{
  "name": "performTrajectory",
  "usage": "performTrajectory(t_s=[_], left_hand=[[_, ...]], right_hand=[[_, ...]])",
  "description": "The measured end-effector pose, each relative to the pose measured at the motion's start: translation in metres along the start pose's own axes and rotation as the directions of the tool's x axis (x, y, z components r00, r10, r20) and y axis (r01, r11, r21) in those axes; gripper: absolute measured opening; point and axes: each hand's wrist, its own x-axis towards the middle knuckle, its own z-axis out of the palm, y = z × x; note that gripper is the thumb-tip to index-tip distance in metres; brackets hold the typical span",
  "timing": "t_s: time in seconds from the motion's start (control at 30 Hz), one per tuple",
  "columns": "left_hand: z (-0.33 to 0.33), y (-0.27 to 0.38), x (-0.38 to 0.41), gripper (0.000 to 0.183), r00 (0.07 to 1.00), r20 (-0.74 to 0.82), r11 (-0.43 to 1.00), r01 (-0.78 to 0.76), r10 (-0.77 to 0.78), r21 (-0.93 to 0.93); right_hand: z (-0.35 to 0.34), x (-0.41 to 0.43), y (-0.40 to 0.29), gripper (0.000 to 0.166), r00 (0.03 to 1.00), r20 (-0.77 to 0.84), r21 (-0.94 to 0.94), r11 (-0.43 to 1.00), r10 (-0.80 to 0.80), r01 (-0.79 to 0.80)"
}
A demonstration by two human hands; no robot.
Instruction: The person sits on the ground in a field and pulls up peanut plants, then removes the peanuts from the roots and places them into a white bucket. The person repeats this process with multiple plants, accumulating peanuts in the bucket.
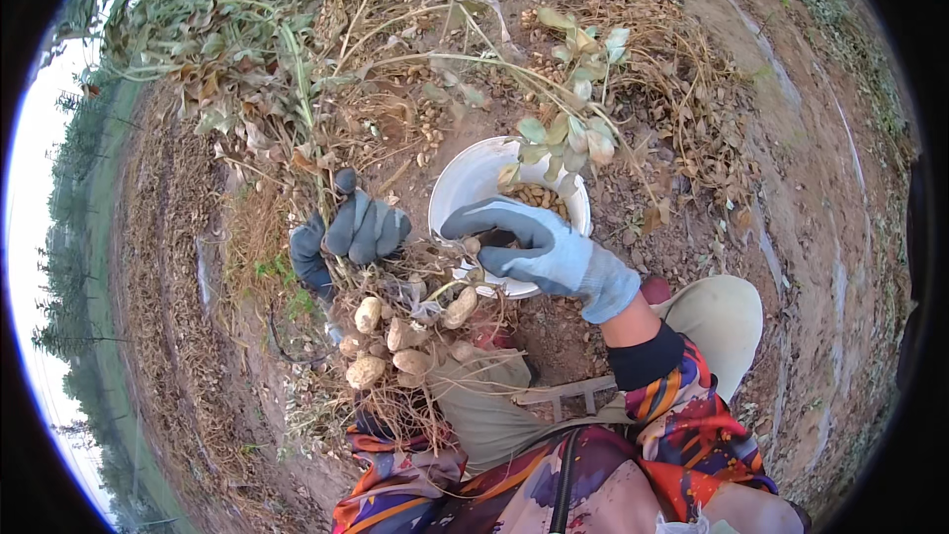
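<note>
My left hand (356,230), in a grey-coated glove, is closed around the stems of an uprooted peanut plant (300,81). Its leafy top spreads away towards the upper left. Below that fist hang the roots (404,404) with several pale, soil-marked peanut pods (406,334). My right hand (537,245), in a light blue and grey glove, reaches across the near side of a white plastic bucket (456,182). A small peanut pod (471,245) sits between its thumb and forefinger, at the edge of the root cluster. Loose peanuts (535,196) lie inside the bucket, partly hidden by this hand and some leaves.
Dried peanut plants (667,81) lie heaped on brown soil beyond the bucket. A leafy stem (567,133) hangs over its rim. Part of a low stool frame (571,394) shows between my legs. Strips of plastic film (767,52) run along the ground at right.
</note>
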Motion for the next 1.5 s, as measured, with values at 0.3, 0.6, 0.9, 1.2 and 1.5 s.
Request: performTrajectory(t_s=[0.3,0.6,0.9,1.2,1.5], left_hand=[[0.025,-0.015,0.002,0.056,0.927,-0.346,0.978,-0.189,0.147,-0.089],[0.035,0.001,-0.011,0.053,0.799,-0.571,0.974,-0.228,0.19,0.006],[0.044,-0.003,-0.005,0.036,0.523,-0.771,0.932,-0.217,0.363,0.292],[0.039,-0.019,-0.001,0.016,0.414,-0.825,0.876,0.115,0.386,0.468],[0.013,-0.026,-0.014,0.011,0.151,-0.921,0.91,0.162,0.36,0.382]], right_hand=[[0.02,0.003,-0.002,0.042,0.996,-0.07,0.271,0.962,0.054,-0.033],[0.001,0.007,0.045,0.02,0.905,-0.426,-0.773,0.524,-0.012,-0.357],[-0.037,0.008,-0.031,0.046,0.836,-0.547,-0.081,0.997,-0.046,0.002],[0.004,0.036,-0.051,0.056,0.936,0.325,-0.561,0.77,-0.133,0.304],[0.028,0.041,-0.037,0.03,1.0,-0.029,-0.531,0.847,-0.005,-0.011]])
